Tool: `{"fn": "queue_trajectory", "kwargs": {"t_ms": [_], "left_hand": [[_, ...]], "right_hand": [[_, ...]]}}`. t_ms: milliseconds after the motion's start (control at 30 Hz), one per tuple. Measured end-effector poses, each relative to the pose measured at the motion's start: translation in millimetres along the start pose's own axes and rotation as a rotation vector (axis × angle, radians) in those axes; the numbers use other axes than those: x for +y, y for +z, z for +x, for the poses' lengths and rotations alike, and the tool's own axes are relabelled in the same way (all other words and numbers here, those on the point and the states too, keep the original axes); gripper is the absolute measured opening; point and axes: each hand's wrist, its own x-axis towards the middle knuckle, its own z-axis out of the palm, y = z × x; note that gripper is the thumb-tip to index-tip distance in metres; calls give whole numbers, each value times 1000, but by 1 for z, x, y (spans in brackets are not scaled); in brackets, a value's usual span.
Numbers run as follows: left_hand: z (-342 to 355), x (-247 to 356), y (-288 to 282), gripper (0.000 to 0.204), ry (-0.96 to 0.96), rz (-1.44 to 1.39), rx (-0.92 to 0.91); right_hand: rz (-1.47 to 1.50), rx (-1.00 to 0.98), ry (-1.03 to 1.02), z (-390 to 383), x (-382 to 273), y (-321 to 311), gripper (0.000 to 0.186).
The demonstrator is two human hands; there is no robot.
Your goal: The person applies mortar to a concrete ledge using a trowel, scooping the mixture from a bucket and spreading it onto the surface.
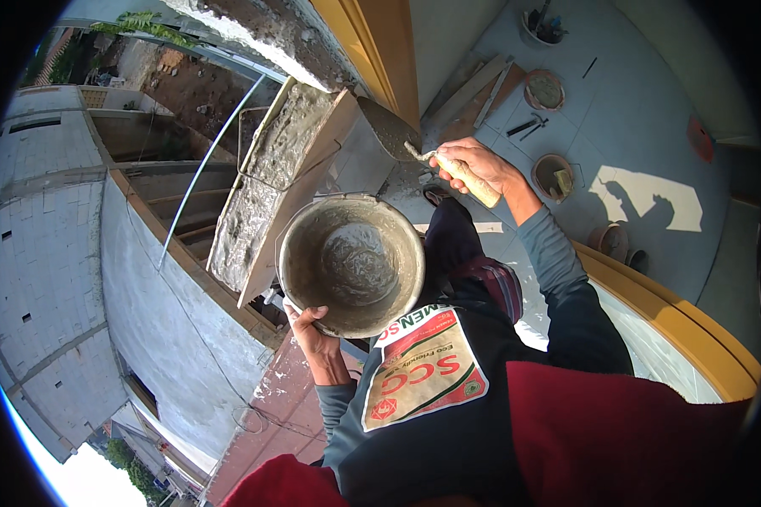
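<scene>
The right hand (pixel 469 166) is closed around the handle of the trowel (pixel 389 133), beyond and right of the bucket (pixel 314 279); the forearm extends forward. The left hand (pixel 314 335) clasps the bucket's near-left wall, fingers mostly hidden, probably underneath. The formwork (pixel 328 139), filled with wet mortar (pixel 255 203), stands left of the bucket.

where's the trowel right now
In the head view, the trowel is at upper centre, held in the right hand, its blade close by the upper end of the mortar-filled wooden form.
</scene>
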Motion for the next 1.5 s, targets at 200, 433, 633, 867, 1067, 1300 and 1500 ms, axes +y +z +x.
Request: {"fn": "queue_trajectory", "kwargs": {"t_ms": [200,433,633,867,1067,1300,1500], "left_hand": [[4,-3,7,77,-19,-11,26],[13,-6,28,56,-33,-74,22],[25,-17,49,52,-14,-49,-28],[30,-32,73,53,22,-113,-72],[36,-45,78,58,25,-145,-32],[32,-41,66,57,142,-91,-15],[25,-28,60,53,114,-199,-20]], "right_hand": [[-73,-13,-6,-10,-19,0,30],[-439,-71,-147,-65,-56,32,30],[-1907,87,-477,-80,-72,119,22],[-2225,-149,-779,-35,-37,120,16],[-1846,-433,-234,-33,-39,100,28],[-1298,-454,320,-36,-62,125,33],[-1229,-349,190,-55,-93,137,33]]}}
